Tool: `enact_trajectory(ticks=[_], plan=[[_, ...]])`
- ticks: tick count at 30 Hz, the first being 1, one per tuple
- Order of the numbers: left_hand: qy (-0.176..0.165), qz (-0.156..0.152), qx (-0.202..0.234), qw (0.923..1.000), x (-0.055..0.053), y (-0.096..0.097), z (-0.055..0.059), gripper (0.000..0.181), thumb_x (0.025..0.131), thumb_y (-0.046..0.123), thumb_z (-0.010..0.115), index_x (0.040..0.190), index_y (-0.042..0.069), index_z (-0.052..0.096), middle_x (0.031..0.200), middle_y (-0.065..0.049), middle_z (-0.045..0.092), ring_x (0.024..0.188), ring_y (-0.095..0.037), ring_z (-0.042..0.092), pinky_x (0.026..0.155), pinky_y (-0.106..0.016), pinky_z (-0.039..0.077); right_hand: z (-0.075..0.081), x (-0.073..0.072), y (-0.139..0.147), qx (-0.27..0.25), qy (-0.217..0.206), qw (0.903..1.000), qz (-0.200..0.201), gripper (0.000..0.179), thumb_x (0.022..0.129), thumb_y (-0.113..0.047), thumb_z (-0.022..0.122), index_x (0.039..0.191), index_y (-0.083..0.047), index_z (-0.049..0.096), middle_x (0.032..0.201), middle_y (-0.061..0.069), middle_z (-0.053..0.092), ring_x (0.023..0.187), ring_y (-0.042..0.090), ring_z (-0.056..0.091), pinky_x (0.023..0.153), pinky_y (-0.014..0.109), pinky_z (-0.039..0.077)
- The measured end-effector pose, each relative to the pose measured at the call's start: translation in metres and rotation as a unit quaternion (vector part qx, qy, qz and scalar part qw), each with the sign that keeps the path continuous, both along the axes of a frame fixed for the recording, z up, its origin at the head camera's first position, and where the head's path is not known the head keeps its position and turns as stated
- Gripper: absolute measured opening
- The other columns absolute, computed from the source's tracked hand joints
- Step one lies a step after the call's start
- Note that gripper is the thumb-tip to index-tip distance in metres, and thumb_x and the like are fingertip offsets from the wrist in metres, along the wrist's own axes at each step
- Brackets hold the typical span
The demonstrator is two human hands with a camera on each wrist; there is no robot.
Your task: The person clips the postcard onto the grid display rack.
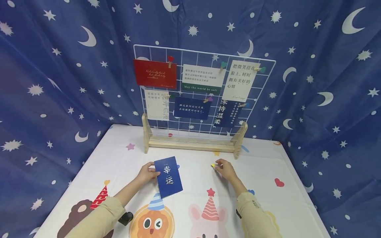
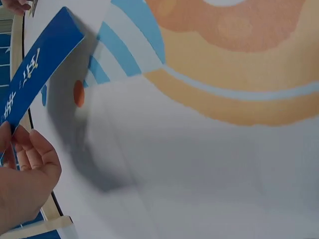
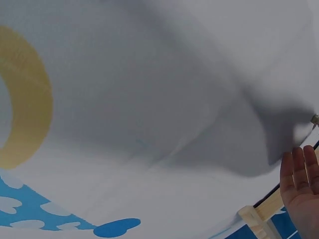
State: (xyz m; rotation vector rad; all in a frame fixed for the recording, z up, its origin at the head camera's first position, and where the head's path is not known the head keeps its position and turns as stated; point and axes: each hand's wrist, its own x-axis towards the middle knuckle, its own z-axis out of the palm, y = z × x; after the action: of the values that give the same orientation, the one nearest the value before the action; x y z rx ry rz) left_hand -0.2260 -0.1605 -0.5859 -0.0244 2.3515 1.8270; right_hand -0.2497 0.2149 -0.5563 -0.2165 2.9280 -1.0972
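My left hand [image 1: 147, 173] pinches a dark blue card [image 1: 172, 190] with white Chinese characters by its left edge, holding it tilted above the tabletop. The left wrist view shows the thumb and fingers of that hand gripping one end of the card [image 2: 47, 55]. To the right, my right hand [image 1: 227, 170] holds a small clothespin with a yellow top [image 1: 213, 165] at its fingertips. Only a bit of this clothespin [image 3: 315, 119] shows at the edge of the right wrist view.
Behind both hands stands a white wire grid rack [image 1: 205, 54] on a wooden base [image 1: 190, 145]. Clothespins hold several cards on it, among them a red card [image 1: 156, 79] and a blue card [image 1: 190, 114]. A cartoon-print cloth [image 1: 262, 165] covers the table; a starry curtain [image 1: 190, 19] surrounds it.
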Motion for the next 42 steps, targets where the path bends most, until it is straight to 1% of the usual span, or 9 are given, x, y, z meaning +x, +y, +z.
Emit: enact_trajectory(ticks=[3,4,5,10,15,20,28,33,42], plan=[[-0.011,0.021,-0.013,0.9996,0.001,0.008,0.005,0.026,0.085,0.016,0.07,0.099,-0.004,0.061,0.073,-0.01,0.068,0.06,-0.014,0.061,0.054,-0.026,0.053,-0.006,-0.008,0.003,-0.014,0.002,0.9998,0.01,0.023,0.086,-0.006,0.063,0.107,0.003,0.063,0.098,0.02,0.065,0.088,0.033,0.063,0.079,0.045,0.053],[-0.016,0.033,-0.018,0.9992,0.004,0.011,0.01,0.024,0.087,0.017,0.067,0.095,-0.005,0.062,0.071,-0.008,0.067,0.058,-0.012,0.059,0.052,-0.025,0.052,-0.009,-0.011,0.004,-0.014,0.006,0.9997,0.017,0.023,0.086,-0.008,0.063,0.106,0.002,0.064,0.096,0.019,0.064,0.086,0.031,0.062,0.077,0.044,0.053],[-0.044,0.057,-0.037,0.9967,0.011,0.018,0.026,0.024,0.089,0.013,0.064,0.096,-0.009,0.061,0.072,-0.01,0.066,0.06,-0.013,0.059,0.053,-0.026,0.052,-0.019,-0.019,0.009,-0.019,0.026,0.999,0.032,0.022,0.088,-0.012,0.061,0.106,0.0,0.064,0.093,0.015,0.064,0.082,0.027,0.062,0.073,0.039,0.053],[-0.069,0.085,-0.026,0.9936,0.023,0.032,0.047,0.026,0.097,0.013,0.051,0.1,-0.012,0.057,0.078,-0.012,0.064,0.064,-0.011,0.058,0.057,-0.025,0.053,-0.024,-0.028,0.009,-0.028,0.035,0.9977,0.052,0.022,0.087,-0.013,0.062,0.104,0.0,0.065,0.086,0.013,0.062,0.076,0.025,0.059,0.066,0.036,0.051],[-0.099,0.09,-0.029,0.9905,0.025,0.037,0.044,0.032,0.099,0.014,0.041,0.116,-0.012,0.051,0.092,-0.02,0.064,0.07,-0.013,0.059,0.061,-0.025,0.053,-0.003,-0.012,-0.005,0.013,0.0,0.9994,0.032,0.023,0.085,-0.004,0.062,0.106,0.004,0.063,0.089,0.018,0.061,0.08,0.028,0.058,0.073,0.041,0.05],[-0.119,0.085,-0.024,0.9889,0.024,0.036,0.043,0.045,0.099,0.013,0.036,0.137,-0.012,0.034,0.09,-0.019,0.058,0.066,-0.012,0.051,0.056,-0.021,0.045,0.002,-0.01,-0.01,0.056,-0.03,0.9975,0.031,0.029,0.083,-0.005,0.066,0.112,-0.001,0.062,0.096,0.014,0.06,0.081,0.021,0.054,0.075,0.039,0.049],[-0.104,0.072,-0.014,0.9919,0.023,0.037,0.042,0.046,0.084,-0.003,0.056,0.127,-0.013,0.043,0.103,-0.029,0.062,0.072,-0.016,0.065,0.062,-0.026,0.055,-0.006,-0.015,-0.004,0.035,-0.026,0.9987,0.027,0.028,0.083,-0.003,0.066,0.111,0.0,0.063,0.087,0.011,0.053,0.077,0.018,0.048,0.07,0.03,0.043],[-0.103,0.051,-0.004,0.9933,0.025,0.037,0.041,0.051,0.083,-0.007,0.058,0.13,-0.015,0.039,0.114,-0.034,0.059,0.074,-0.016,0.065,0.064,-0.029,0.057,-0.009,-0.015,-0.004,0.022,-0.025,0.9992,0.021,0.024,0.083,-0.002,0.066,0.107,-0.001,0.065,0.088,0.011,0.053,0.078,0.019,0.048,0.072,0.032,0.044],[-0.109,0.065,0.0,0.9919,0.025,0.035,0.043,0.045,0.083,-0.006,0.061,0.124,-0.014,0.045,0.112,-0.03,0.062,0.068,-0.009,0.06,0.059,-0.023,0.053,-0.013,-0.017,-0.002,0.021,0.007,0.9993,0.031,0.017,0.078,0.001,0.07,0.094,0.002,0.063,0.088,0.013,0.055,0.078,0.02,0.051,0.072,0.032,0.046]])
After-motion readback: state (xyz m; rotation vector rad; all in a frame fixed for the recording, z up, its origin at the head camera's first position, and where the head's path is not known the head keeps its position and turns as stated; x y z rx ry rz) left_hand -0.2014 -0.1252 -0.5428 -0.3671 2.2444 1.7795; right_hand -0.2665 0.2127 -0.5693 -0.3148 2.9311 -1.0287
